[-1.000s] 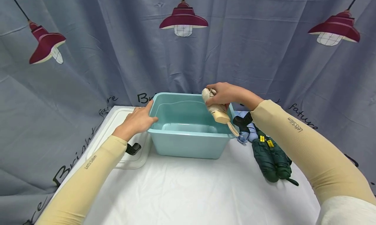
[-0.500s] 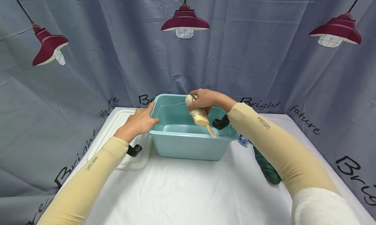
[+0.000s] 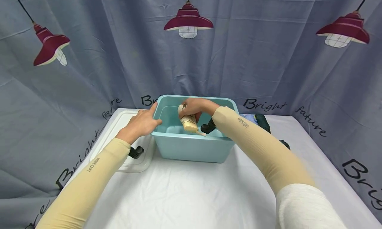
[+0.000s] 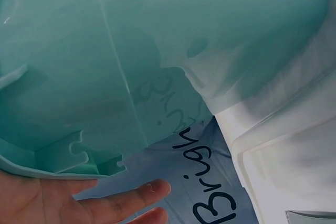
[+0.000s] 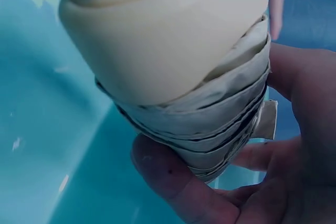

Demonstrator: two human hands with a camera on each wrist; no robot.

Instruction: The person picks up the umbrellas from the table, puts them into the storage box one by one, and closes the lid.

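Observation:
A folded cream umbrella [image 3: 189,123] with a wrist strap hangs tilted inside the teal plastic bin [image 3: 194,150], its handle end toward me. My right hand [image 3: 195,107] grips it around the wrapped cloth; in the right wrist view the thumb and fingers curl about the canopy of the umbrella [image 5: 210,121], below its smooth handle. On the bin's left rim rests my left hand [image 3: 141,123], thumb and forefinger stretched out. The left wrist view has the fingers [image 4: 123,203] of that hand straight, outside the bin wall [image 4: 63,98].
A white lid [image 3: 131,166] lies on the white-covered table [image 3: 191,195], left of the bin. Right of it, partly behind my right arm, are dark green folded umbrellas [image 3: 262,122] and a light blue bundle [image 3: 249,117]. A grey printed curtain [image 3: 226,63] hangs behind.
My right hand has carried the cream umbrella leftward and down, from the bin's right rim to inside the bin. The left hand has stayed on the rim.

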